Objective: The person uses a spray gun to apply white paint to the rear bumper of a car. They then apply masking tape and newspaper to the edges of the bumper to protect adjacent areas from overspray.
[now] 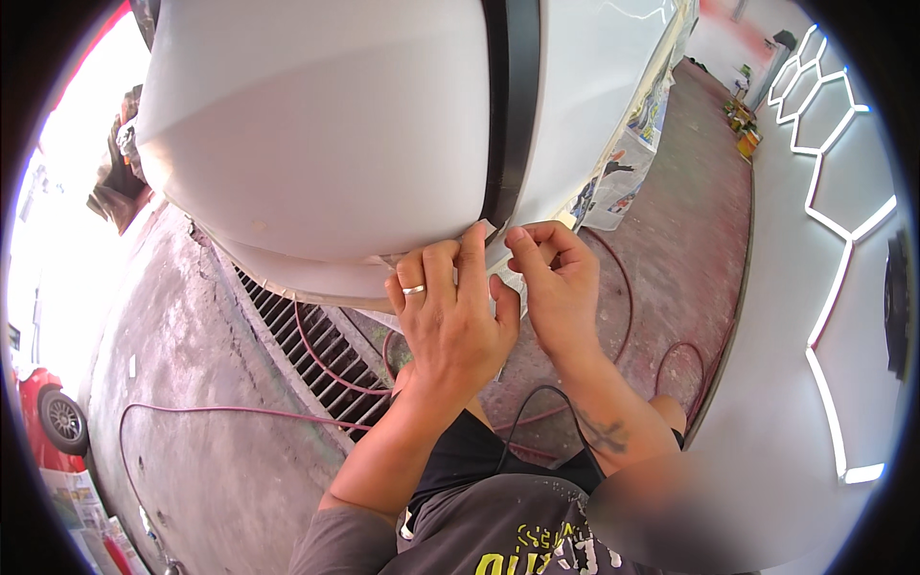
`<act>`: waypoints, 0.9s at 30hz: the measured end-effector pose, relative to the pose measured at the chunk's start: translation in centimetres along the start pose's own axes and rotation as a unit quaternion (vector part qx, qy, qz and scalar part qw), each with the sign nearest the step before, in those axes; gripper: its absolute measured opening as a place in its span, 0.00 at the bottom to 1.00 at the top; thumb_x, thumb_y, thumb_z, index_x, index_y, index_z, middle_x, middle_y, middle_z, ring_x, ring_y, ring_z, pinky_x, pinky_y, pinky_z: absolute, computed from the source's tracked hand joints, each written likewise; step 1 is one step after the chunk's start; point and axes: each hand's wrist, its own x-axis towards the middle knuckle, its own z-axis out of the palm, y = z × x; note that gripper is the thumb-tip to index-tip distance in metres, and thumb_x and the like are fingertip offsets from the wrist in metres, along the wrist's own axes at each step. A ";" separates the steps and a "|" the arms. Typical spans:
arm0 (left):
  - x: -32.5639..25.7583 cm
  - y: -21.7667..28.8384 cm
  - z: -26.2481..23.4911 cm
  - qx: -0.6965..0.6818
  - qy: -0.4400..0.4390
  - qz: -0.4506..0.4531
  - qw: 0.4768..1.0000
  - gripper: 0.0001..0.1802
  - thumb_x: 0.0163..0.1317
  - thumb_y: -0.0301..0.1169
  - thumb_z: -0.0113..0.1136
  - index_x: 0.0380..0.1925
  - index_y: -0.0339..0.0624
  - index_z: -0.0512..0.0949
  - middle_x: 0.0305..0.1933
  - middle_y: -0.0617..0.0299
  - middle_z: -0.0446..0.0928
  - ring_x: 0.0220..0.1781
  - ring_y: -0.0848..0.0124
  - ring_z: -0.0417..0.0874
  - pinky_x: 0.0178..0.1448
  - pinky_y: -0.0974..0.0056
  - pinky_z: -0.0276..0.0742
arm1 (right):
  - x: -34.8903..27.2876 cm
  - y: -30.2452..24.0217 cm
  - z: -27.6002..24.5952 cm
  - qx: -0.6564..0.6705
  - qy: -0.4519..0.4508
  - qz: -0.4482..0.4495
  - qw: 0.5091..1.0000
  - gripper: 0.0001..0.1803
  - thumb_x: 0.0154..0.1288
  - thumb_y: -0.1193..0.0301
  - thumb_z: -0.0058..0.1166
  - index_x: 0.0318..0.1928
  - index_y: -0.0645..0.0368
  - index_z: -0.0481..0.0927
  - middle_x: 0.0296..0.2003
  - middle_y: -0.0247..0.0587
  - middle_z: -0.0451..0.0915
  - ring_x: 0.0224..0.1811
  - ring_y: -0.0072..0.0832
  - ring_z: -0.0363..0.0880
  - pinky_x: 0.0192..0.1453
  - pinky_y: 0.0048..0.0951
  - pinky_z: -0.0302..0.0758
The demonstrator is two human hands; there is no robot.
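My left hand (448,305), with a ring on one finger, lies along the lower edge of a pale grey-white car body panel (316,125). Its fingers are stretched out, with the thumb apart from them. By its index fingertip sits a small whitish strip (490,229) that looks like masking tape, at the lower end of a black trim strip (513,105). Right beside it, my right hand (561,283) is closed, thumb pressed to the curled fingers; what it pinches is hidden. Printed paper shows partly between the hands.
Newspaper masking (628,168) hangs off the panel's right edge. Below the panel runs a floor grate (316,350). Dark red hoses (220,410) cross the floor. At right is a wall with hexagonal light strips (829,216); a red car (48,422) stands far left.
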 end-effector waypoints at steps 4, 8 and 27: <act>-1.3 -0.7 -0.4 0.024 -0.032 -0.006 0.999 0.31 0.54 0.33 0.71 0.62 0.44 0.83 0.47 0.59 0.74 0.52 0.57 0.73 0.60 0.51 0.66 | -0.7 0.7 -1.5 0.031 0.000 0.024 0.999 0.11 0.77 0.69 0.66 0.39 0.65 0.86 0.24 0.20 0.73 0.28 0.09 0.62 0.32 0.19 0.60; -1.7 -1.3 -0.5 0.047 -0.011 0.010 0.999 0.31 0.56 0.36 0.70 0.62 0.43 0.83 0.46 0.59 0.73 0.51 0.57 0.73 0.58 0.50 0.67 | -1.4 1.9 -2.9 0.066 0.009 0.061 0.996 0.10 0.77 0.70 0.66 0.39 0.64 0.85 0.25 0.20 0.73 0.28 0.09 0.63 0.33 0.19 0.60; -0.5 -1.4 -1.6 0.065 0.018 0.035 0.997 0.23 0.54 0.33 0.73 0.53 0.50 0.87 0.41 0.63 0.73 0.48 0.60 0.74 0.58 0.51 0.69 | -3.6 4.2 -9.7 0.079 0.017 0.105 0.991 0.08 0.79 0.67 0.63 0.45 0.59 0.86 0.43 0.31 0.85 0.46 0.19 0.81 0.51 0.30 0.79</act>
